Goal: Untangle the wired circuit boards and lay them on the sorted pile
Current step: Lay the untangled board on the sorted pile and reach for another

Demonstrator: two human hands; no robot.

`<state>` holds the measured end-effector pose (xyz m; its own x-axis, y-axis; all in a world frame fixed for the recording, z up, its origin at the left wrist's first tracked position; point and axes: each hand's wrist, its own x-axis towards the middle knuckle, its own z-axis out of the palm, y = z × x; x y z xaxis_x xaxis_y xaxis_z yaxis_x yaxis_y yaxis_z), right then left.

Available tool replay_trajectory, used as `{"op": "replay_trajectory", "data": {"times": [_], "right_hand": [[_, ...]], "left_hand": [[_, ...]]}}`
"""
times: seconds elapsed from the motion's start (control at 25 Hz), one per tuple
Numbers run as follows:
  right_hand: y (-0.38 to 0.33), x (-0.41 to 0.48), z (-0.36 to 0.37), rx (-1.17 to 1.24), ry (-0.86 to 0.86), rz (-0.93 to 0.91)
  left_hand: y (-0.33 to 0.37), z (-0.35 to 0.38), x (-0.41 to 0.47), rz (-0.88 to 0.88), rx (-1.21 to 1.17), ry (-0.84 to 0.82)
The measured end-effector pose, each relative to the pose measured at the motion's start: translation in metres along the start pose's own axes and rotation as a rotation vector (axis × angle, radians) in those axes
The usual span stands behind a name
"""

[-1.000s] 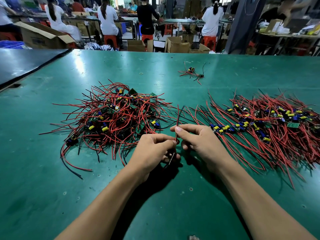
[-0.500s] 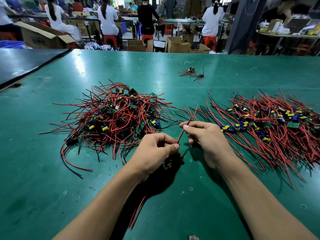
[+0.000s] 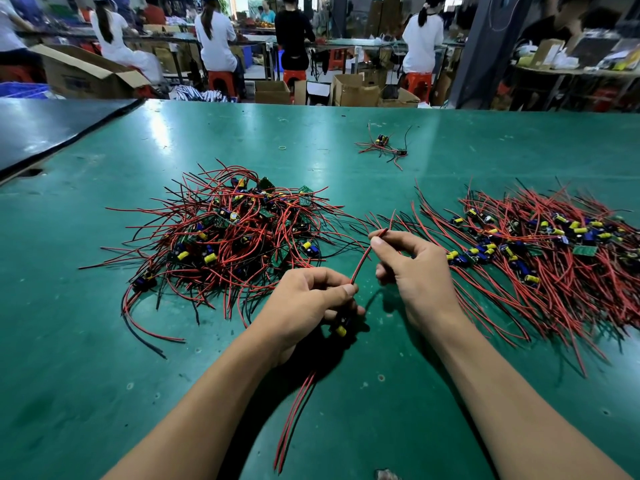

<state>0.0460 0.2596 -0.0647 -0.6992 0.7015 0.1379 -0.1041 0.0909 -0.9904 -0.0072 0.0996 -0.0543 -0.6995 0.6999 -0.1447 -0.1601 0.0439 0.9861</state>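
Red wire (image 3: 361,260) runs straight between both hands above the green bench (image 3: 86,375). The left hand (image 3: 308,303) curls its fingers (image 3: 334,284) round a small circuit board (image 3: 340,329). The right hand (image 3: 415,271) pinches the wire's far end, between the tangled pile (image 3: 228,237) and the sorted pile (image 3: 540,251).

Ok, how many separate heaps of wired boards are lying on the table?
3: the tangled heap left of centre, the sorted pile at right, and a small cluster farther back. One more board is in the left hand. None look hidden.
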Motion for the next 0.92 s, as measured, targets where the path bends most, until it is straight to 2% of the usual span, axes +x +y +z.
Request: {"op": "replay_trajectory", "data": {"times": [0.12,0.28,0.4,0.56,0.68,0.76,0.92], "right_hand": [[-0.004,-0.004,0.0,0.267,-0.174,0.194],[-0.005,-0.008,-0.004,0.216,-0.318,0.252],[-0.003,-0.008,-0.005,0.087,-0.247,0.188],[0.002,-0.002,-0.003,-0.062,-0.023,0.038],[0.001,0.0,0.001,-0.137,0.082,-0.048],[-0.002,0.0,0.006,0.036,0.106,0.06],[-0.018,-0.001,0.008,0.618,0.009,0.48]], "left_hand": [[0.0,-0.001,0.0,0.005,-0.021,0.008],[-0.001,0.0,0.0,0.021,-0.049,0.022],[-0.001,-0.001,0.0,0.014,-0.016,0.007],[0.0,-0.001,0.0,-0.01,0.027,-0.042],[0.002,0.0,-0.001,-0.01,0.013,-0.066],[0.002,-0.001,-0.001,-0.007,0.008,-0.083],[0.002,-0.001,0.0,-0.005,0.028,-0.099]]}}
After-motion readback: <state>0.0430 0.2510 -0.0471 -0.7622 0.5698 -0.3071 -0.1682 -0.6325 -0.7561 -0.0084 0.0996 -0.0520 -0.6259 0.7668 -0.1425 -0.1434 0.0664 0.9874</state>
